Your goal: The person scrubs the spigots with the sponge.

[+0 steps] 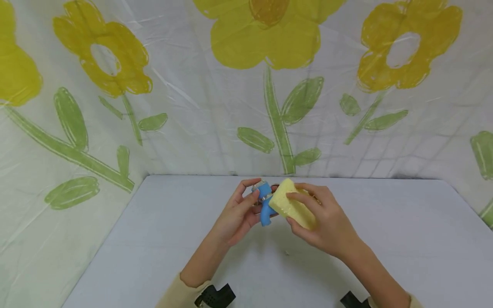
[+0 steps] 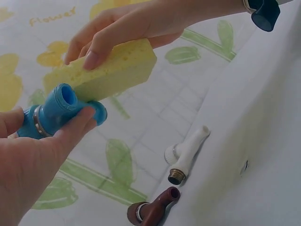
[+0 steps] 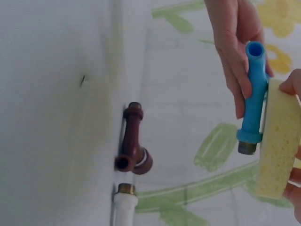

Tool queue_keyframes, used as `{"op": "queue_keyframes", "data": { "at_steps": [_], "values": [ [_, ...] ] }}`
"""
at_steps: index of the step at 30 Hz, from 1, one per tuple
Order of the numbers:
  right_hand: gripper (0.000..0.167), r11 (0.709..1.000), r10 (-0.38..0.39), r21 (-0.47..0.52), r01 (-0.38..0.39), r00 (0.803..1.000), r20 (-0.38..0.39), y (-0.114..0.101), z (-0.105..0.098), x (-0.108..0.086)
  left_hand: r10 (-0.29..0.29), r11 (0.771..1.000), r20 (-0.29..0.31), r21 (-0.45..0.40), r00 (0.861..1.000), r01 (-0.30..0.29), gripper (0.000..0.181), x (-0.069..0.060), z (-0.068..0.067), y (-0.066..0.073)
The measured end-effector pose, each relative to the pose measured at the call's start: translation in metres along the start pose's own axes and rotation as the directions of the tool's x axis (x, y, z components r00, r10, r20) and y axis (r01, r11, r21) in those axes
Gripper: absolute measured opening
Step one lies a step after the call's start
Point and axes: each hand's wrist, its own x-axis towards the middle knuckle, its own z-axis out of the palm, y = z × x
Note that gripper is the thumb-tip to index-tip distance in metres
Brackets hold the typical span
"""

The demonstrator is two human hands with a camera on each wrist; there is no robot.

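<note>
A blue plastic tap [image 1: 265, 209] with a metal ring round its body and a threaded metal end [image 3: 247, 148] is gripped by my left hand [image 1: 239, 212], fingers and thumb round it. My right hand [image 1: 327, 220] holds a pale yellow porous sponge [image 1: 289, 203] between thumb and fingers. One face of the sponge lies against the side of the blue tap, as the right wrist view [image 3: 280, 141] shows. Both things are held above the white table. The sponge hides part of the tap in the head view.
On the table lie a brown tap [image 2: 157, 207] and a white tap [image 2: 188, 155], side by side beyond the hands and mostly hidden in the head view. A small mark [image 1: 286, 253] shows on the white table [image 1: 385, 239]. Behind hangs a flower-printed sheet [image 1: 185, 128].
</note>
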Motion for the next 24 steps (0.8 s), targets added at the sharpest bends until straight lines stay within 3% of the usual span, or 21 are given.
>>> {"op": "queue_keyframes", "data": {
  "at_steps": [4,10,14,17,21,24],
  "values": [
    [0.048,1.000,0.011,-0.004,-0.011,0.999,-0.030,-0.003,0.003,-0.002,0.017,1.000,-0.002,-0.011,1.000,-0.017,0.021,0.000,0.002,-0.001],
    [0.044,0.996,-0.081,0.030,0.082,0.996,-0.035,-0.007,0.008,0.000,0.033,0.999,-0.064,-0.001,0.997,-0.033,0.023,0.000,0.003,-0.003],
    [0.046,0.999,-0.043,-0.002,0.043,0.998,-0.048,-0.006,0.006,0.001,0.035,0.999,-0.072,-0.001,0.997,-0.035,0.024,0.000,0.005,-0.003],
    [0.046,1.000,-0.024,0.005,0.024,0.999,-0.024,-0.009,0.006,0.000,0.036,0.999,-0.074,0.000,0.997,-0.037,0.025,0.000,0.005,-0.002],
    [0.043,0.997,-0.068,0.047,0.066,0.997,0.035,-0.013,0.006,-0.001,0.050,0.999,-0.123,-0.007,0.991,-0.051,0.025,0.001,0.006,-0.001],
    [0.044,0.997,-0.068,0.046,0.066,0.997,0.037,-0.012,0.005,0.000,0.061,0.998,-0.151,-0.004,0.987,-0.062,0.025,0.002,0.006,-0.002]
  ]
}}
